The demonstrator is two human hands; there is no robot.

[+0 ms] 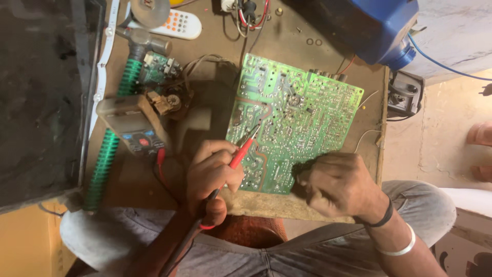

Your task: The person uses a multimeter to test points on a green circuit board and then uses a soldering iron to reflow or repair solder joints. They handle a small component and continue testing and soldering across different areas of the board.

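The left hand [212, 172] pinches a red probe [242, 151], its long axis slanting up-right onto the green board [307, 113] on the counter [287, 43], while the right hand [338, 184], closed, rests on the board's near edge.

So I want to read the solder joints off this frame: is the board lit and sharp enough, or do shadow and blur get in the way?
Head view: the green circuit board is evenly lit and fairly sharp at its middle; its left edge lies in soft shadow; the right hand looks slightly blurred and covers the lower corner; the left hand holding the red probe is sharper; the floor at right is glaringly bright.
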